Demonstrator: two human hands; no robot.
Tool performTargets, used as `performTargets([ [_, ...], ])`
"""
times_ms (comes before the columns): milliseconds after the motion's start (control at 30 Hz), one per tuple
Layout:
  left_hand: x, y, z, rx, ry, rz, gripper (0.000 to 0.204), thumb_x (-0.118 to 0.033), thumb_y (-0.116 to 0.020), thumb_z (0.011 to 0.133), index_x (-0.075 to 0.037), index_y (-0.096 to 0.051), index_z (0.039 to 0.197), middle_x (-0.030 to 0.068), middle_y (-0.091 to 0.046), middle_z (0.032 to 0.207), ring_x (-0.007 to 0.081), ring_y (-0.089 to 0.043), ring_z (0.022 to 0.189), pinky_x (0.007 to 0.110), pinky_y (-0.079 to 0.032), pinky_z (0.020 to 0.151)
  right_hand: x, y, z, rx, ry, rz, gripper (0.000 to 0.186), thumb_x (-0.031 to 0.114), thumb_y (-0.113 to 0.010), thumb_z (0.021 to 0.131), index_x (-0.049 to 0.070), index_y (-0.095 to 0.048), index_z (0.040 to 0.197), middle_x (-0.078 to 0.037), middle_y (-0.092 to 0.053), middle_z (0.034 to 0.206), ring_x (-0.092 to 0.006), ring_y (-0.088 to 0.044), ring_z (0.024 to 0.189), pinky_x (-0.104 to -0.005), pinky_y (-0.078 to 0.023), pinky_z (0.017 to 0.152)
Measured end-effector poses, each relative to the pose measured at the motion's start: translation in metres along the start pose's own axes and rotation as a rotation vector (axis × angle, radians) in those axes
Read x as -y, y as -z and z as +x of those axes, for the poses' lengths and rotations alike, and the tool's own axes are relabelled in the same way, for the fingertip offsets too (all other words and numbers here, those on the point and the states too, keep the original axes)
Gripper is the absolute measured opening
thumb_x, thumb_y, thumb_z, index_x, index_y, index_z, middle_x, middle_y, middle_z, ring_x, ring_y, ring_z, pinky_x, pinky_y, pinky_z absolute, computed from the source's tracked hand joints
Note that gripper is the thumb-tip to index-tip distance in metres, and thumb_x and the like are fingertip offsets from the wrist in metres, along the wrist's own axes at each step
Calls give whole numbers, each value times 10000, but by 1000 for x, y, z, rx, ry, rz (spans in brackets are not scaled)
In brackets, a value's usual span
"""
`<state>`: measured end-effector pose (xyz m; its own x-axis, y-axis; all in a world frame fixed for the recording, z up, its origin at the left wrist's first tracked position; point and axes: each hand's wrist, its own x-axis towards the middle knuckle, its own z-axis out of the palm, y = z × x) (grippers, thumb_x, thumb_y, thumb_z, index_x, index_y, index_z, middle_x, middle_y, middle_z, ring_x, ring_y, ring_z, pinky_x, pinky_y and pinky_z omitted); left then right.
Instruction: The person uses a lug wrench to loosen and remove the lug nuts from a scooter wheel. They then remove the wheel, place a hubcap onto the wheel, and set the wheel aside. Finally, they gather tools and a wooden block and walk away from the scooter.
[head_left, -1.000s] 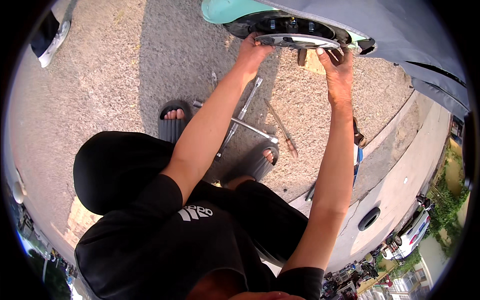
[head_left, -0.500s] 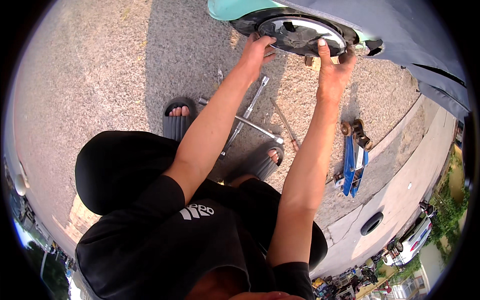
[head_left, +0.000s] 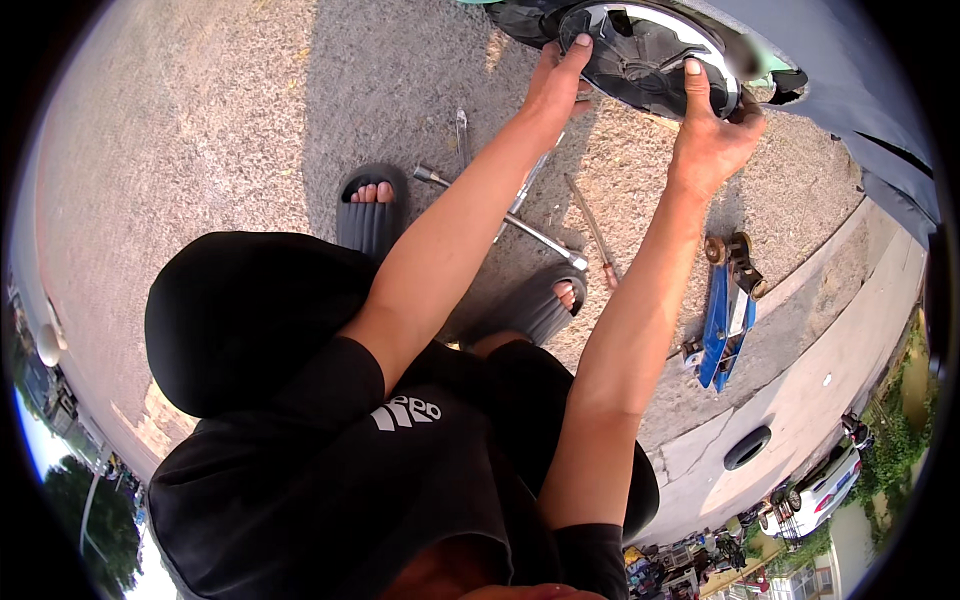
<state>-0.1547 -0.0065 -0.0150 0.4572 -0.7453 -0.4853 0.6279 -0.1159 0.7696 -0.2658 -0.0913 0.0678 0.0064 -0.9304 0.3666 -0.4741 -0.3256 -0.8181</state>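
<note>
A round black wheel cover point(head_left: 640, 72) with a silver rim is between my two hands, at the wheel of a grey-covered car point(head_left: 850, 85). My left hand point(head_left: 556, 88) grips its left edge, thumb on the face and fingers partly hidden behind. On its lower right edge, my right hand point(head_left: 712, 145) presses a thumb to the face, its other fingers curled around the rim. Below my hands, a cross-shaped lug wrench point(head_left: 545, 238) lies on the ground, partly covered by my left forearm. Beside it rests a thin bar with a brownish handle point(head_left: 596, 235).
A blue floor jack point(head_left: 722, 325) stands right of my right forearm. Another metal tool point(head_left: 461, 135) lies left of my left forearm. Farther right are a loose tyre point(head_left: 747, 447) and a white car point(head_left: 825, 488). My feet wear dark sandals point(head_left: 372, 222).
The wheel cover and both hands have shifted right in the view, partly with the whole scene. The cover's face now shows more fully, and my left thumb lies on it.
</note>
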Motion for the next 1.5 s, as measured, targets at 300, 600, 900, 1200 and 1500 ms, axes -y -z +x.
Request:
performTargets([
  [300, 4, -12, -2, 114, 59, -37, 791, -649, -454, 955, -128, -230, 1505, 218, -403, 1466, 357, -589, 1173, 525, -494, 978, 3, 10, 12, -36, 305, -373, 896, 571, -903, 607, -117, -572, 1075, -254, -637, 1045, -343, -657, 976, -424, -528, 869],
  [600, 3, -4, 9, 110, 130, 107, 782, -655, -462, 945, -61, -280, 1420, 214, -426, 1395, 372, -629, 1074, 516, -554, 887, -6, 12, 2, -33, 200, -538, 883, 647, -853, 622, -87, -580, 1027, -243, -674, 916, -367, -691, 877, -445, -541, 817],
  [900, 8, -7, 14, 57, 6, -47, 588, -531, -476, 996, -93, -358, 1371, 200, -504, 1318, 350, -621, 1096, 488, -499, 1000, -16, 13, 3, 69, 223, -348, 810, 508, -888, 670, -83, -543, 1104, -227, -629, 1004, -353, -655, 933, -446, -528, 850],
  [1200, 3, -9, 21, 113, -94, -434, 402, -235, -597, 970, -96, -404, 1294, 145, -514, 1297, 307, -531, 1211, 465, -419, 1083, -14, 7, 11, 143, 338, -160, 796, 425, -862, 751, -93, -495, 1232, -224, -566, 1118, -342, -587, 1064, -440, -457, 952],
  [1500, -1, -6, 8, 49, 61, -227, 558, -493, -460, 995, -84, -415, 1371, 168, -517, 1292, 323, -555, 1181, 493, -459, 1016, 6, 16, 11, 126, 279, -266, 758, 429, -910, 668, -62, -585, 1144, -200, -641, 1055, -320, -649, 982, -412, -526, 861],
])
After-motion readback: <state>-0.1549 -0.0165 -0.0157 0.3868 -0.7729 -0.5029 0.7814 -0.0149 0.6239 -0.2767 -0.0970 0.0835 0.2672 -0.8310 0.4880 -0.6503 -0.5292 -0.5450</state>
